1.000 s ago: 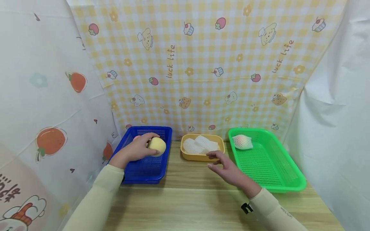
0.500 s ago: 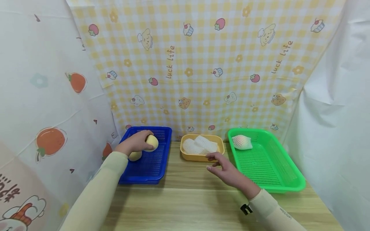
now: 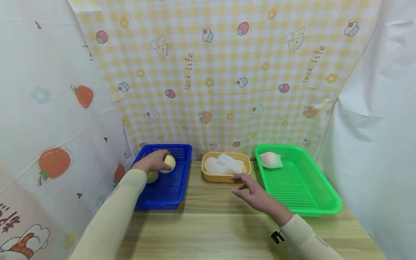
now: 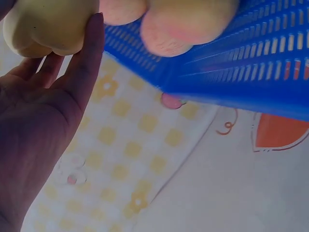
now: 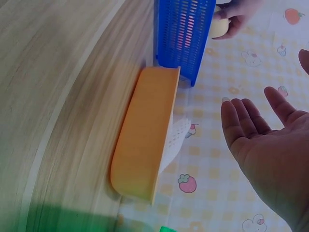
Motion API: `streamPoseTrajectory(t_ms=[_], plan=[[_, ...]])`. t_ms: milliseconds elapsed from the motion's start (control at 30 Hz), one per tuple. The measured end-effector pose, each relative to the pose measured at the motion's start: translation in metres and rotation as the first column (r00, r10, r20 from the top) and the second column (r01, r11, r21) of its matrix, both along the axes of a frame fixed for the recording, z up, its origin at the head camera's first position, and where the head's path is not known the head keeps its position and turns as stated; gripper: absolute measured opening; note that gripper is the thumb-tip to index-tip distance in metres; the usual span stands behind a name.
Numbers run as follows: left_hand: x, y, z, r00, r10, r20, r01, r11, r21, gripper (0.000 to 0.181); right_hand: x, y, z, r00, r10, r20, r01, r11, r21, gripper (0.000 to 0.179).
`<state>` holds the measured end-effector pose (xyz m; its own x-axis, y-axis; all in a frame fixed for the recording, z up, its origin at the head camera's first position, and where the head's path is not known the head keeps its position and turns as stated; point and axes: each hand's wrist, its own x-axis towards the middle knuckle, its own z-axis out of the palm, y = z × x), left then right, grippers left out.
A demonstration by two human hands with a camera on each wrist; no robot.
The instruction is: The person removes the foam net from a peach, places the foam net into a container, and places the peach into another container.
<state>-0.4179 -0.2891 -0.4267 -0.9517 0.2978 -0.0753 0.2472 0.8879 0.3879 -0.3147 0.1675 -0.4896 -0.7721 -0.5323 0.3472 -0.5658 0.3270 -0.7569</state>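
My left hand (image 3: 155, 161) grips a pale yellow peach (image 3: 168, 164) over the blue basket (image 3: 162, 206). Thumb and fingers curl round the fruit (image 4: 50, 29) in the left wrist view. Behind it, pinkish peaches (image 4: 190, 21) lie in the basket; in the head view one yellow peach (image 3: 152, 177) shows below the hand, which hides the others. My right hand (image 3: 256, 195), fingers loosely bent and holding nothing, hovers by the front right corner of the yellow tub (image 3: 221, 178). White foam net sleeves (image 3: 224, 164) lie inside that tub.
At the right stands a green basket (image 3: 325, 180) holding one peach in a white foam net (image 3: 271, 160). Wooden tabletop (image 3: 211, 231) runs in front of the containers. A checked curtain (image 3: 221, 72) hangs close behind them, with pale cloths on both sides.
My left hand has drawn the peach left and away from the basket's right side, uncovering another peach below. The right hand has stayed about where it was.
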Motion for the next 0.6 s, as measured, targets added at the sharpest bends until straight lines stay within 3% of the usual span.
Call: streamPoseTrajectory(t_ms=[200,367,600], plan=[[-0.004,0.007,-0.020,0.999,0.031,0.039,-0.028,0.997,-0.077,0.053,0.002,-0.001,-0.002,0.999,0.010,0.030,-0.011,1.000,0.024,0.035],[-0.006,0.009,-0.029,0.995,0.066,0.078,-0.061,0.996,-0.067,0.051,0.002,-0.001,-0.001,0.999,0.030,0.018,-0.031,0.999,0.033,0.032],[-0.012,0.011,-0.037,0.997,0.083,0.010,-0.080,0.985,-0.155,0.053,0.002,0.000,-0.001,0.999,0.033,0.010,-0.033,0.999,0.033,0.032]])
